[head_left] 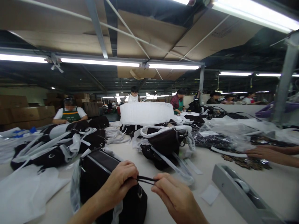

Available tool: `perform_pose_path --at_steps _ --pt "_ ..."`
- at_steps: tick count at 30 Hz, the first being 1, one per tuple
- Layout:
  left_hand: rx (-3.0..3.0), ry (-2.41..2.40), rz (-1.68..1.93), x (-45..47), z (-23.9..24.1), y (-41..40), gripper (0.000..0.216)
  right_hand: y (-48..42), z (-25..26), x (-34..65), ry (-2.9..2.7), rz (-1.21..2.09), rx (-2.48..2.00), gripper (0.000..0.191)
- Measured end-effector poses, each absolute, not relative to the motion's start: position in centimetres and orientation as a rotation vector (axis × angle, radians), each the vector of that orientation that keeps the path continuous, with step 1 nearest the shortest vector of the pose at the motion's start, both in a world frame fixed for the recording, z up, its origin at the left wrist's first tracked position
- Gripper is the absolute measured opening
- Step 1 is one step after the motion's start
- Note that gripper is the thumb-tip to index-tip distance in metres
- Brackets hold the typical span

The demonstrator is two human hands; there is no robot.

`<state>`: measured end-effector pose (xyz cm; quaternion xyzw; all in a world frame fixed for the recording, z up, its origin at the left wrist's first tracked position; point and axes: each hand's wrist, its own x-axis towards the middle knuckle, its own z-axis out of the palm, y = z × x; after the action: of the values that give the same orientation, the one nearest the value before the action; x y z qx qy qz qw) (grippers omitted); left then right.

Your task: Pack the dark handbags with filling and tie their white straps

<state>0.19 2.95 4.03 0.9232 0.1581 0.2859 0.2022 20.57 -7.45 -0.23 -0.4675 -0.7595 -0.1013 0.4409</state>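
Note:
Between my two hands a thin black cord (146,179) is stretched, its two strands running side by side. My left hand (121,180) pinches one end of it, and my right hand (174,194) pinches the other. Just below and behind my left hand stands a black bag (98,166) with a zip along its top and a metal ring on its side. Clear plastic wrap hangs at the bag's left edge. My left forearm hides part of the bag's front.
More black bags (163,140) with white-wrapped straps lie farther back. A grey tape dispenser (240,189) stands at right, near a white paper piece (210,194). Another person's hands (263,154) reach in by small brown pieces (243,162). White sheets (25,193) lie at left.

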Motion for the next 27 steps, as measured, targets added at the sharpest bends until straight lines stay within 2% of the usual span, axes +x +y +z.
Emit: perform_pose_path --at_steps 5,8,10,14,17,19,22,24,27 --pt "2.585 0.554 0.796 0.0 4.0 3.0 0.011 -7.4 -1.0 20.7 -1.985 -0.515 -1.164 0.024" --pt "2.719 0.545 0.657 0.3 4.7 3.1 0.038 -7.6 -0.6 20.7 -1.963 -0.565 -1.129 0.027" --pt "2.845 0.445 0.532 0.9 5.2 3.1 0.043 -7.9 -0.3 20.5 -1.930 -0.550 -1.079 0.029" --pt "2.771 0.323 0.410 2.6 5.5 2.4 0.026 -8.5 0.0 20.0 -1.879 -0.431 -1.033 0.031" --pt "2.725 0.375 0.358 3.3 5.0 1.9 0.027 -8.6 -0.1 20.6 -1.885 -0.274 -1.072 0.032" --pt "2.748 0.414 0.366 3.4 4.6 1.9 0.028 -8.6 -0.5 22.7 -1.851 -0.109 -1.213 0.029" --pt "2.681 0.477 0.401 3.4 4.5 1.9 0.031 -8.6 -2.0 28.5 -1.732 0.009 -1.660 0.026" --pt "2.598 0.517 0.418 3.5 4.6 1.9 0.031 -8.7 -3.7 32.9 -1.715 -0.025 -2.043 0.039" --pt "2.544 0.600 0.429 4.0 4.7 1.9 0.026 -9.0 -6.4 37.7 -1.747 0.040 -2.213 0.052"
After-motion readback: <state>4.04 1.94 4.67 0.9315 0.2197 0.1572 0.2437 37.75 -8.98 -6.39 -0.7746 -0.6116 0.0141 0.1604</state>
